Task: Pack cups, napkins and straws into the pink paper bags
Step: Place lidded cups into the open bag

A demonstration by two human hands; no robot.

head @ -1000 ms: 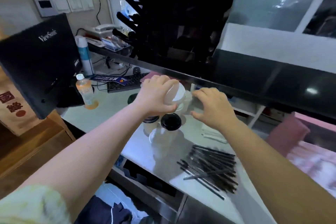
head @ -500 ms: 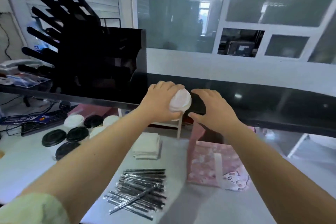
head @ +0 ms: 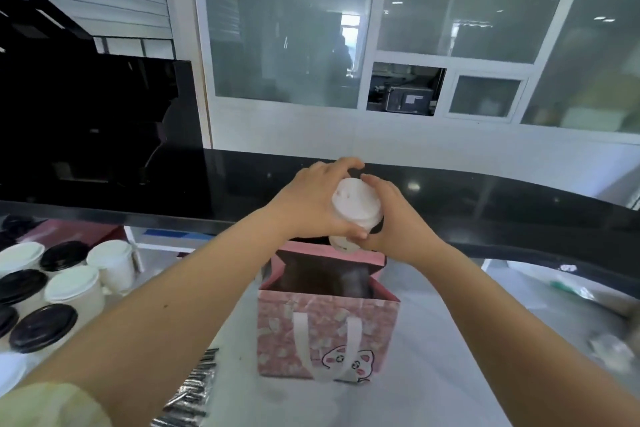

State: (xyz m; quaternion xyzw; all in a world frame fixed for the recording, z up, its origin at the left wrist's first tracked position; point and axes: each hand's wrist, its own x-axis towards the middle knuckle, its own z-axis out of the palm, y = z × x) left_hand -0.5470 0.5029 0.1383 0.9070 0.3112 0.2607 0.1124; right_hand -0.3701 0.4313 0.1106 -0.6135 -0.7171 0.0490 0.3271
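Now the right hand (head: 391,229) is joining the left hand (head: 311,204) on the cup (head: 356,208), and the bag (head: 325,333) is standing open. Spare cups (head: 69,284) and straws (head: 194,388) are sitting at the left of the worktop (head: 450,340). Both hands' fingers (head: 332,166) are curling round the white-lidded cup, holding it just above the pink bag, which is showing a cartoon cat face. The cup's print is too blurred to read.

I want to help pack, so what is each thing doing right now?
Bag: open, standing upright.
Cup: lidded, held above the bag's mouth.
Left grip: holds the cup.
Right grip: holds the cup.
Other cups: lidded, standing at left.
Straws: lying in a pile.
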